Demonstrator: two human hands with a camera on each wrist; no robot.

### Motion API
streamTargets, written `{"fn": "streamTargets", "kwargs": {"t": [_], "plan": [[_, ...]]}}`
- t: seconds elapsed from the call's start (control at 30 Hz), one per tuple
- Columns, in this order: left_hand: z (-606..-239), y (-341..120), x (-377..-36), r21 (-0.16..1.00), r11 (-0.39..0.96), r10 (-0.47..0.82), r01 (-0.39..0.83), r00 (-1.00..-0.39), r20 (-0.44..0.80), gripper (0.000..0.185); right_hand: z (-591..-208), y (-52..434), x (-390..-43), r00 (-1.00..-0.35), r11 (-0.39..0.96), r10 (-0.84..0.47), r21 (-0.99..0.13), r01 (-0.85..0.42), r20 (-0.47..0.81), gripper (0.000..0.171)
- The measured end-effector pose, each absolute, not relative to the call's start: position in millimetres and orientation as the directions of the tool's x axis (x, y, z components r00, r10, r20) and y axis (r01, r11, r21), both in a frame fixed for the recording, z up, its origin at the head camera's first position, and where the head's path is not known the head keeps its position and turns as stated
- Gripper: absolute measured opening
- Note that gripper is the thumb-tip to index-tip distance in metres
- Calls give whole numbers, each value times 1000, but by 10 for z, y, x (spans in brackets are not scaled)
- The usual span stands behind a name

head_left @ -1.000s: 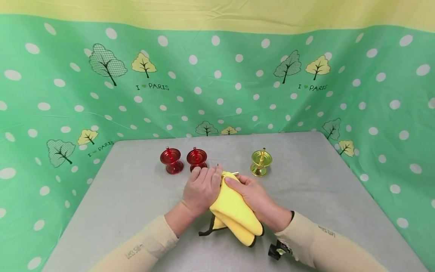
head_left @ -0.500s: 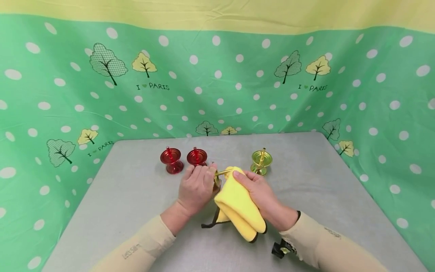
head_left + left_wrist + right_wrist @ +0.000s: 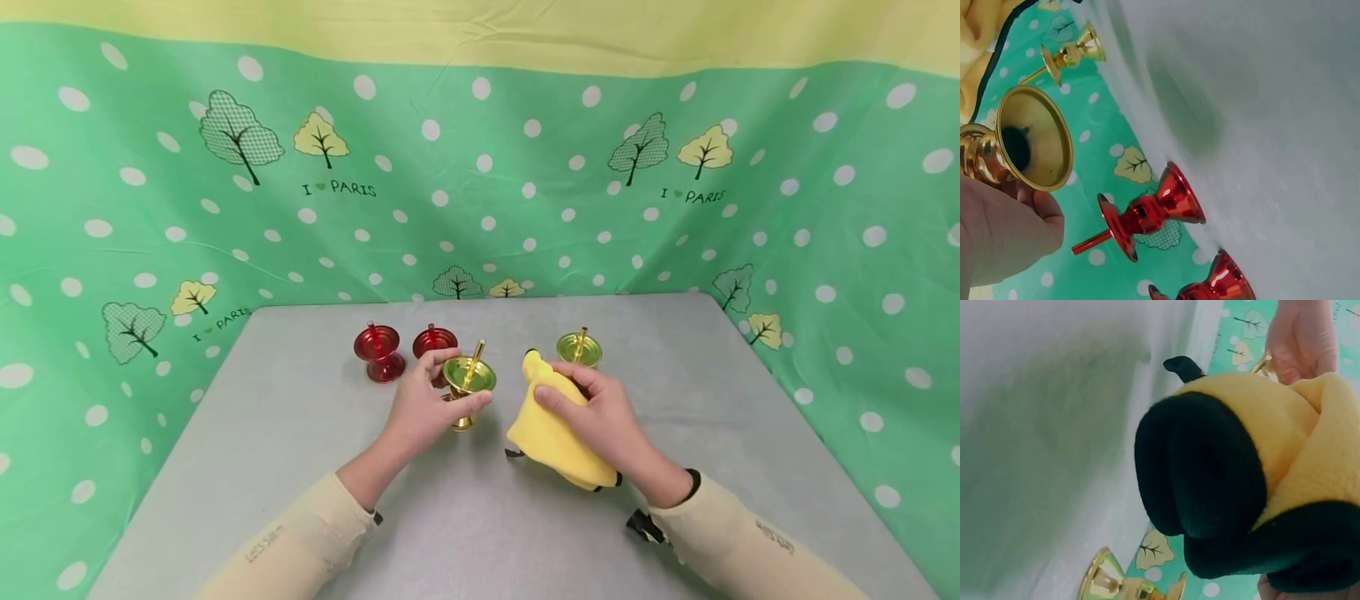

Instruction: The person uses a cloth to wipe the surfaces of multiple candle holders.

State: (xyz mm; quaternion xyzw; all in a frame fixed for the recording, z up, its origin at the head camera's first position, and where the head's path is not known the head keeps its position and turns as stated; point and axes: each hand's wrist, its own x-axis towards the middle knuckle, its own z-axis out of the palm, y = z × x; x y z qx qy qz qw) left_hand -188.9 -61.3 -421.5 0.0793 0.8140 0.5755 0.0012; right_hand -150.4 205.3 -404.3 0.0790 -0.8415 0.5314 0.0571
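left hand: fingers wrapped round gold candle holder, upright, base on or just above table, can't tell which | right hand: fingers clutching bunched yellow cloth, just right of it | two red candle holders behind left hand | second gold candle holder behind cloth

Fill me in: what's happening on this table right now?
A person sits at a grey table. The left hand grips a gold candle holder by its stem, held upright. The right hand holds a bunched yellow cloth, apart from the holder. A second gold holder stands behind the cloth, and two red holders stand at the back left.
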Motion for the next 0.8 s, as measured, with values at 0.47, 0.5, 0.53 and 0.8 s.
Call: {"fn": "streamTargets", "kwargs": {"t": [0.47,0.5,0.53,0.8], "plan": [[-4205,-590,-1888,965,249,217,86,-976,31,74,-4137,2011,-1513,-864,485,-160,-725,-490,477,34],[-4205,-586,-1886,965,248,219,85,-975,29,74,-4139,2009,-1512,-861,486,-161,-720,-495,483,34],[-4205,-582,-1883,966,247,222,83,-975,28,74,-4142,2007,-1512,-859,486,-162,-718,-498,486,34],[-4260,-530,-1841,901,344,184,265,-960,212,78,-4132,1966,-1476,-915,450,-162,-798,-401,368,36]]}}
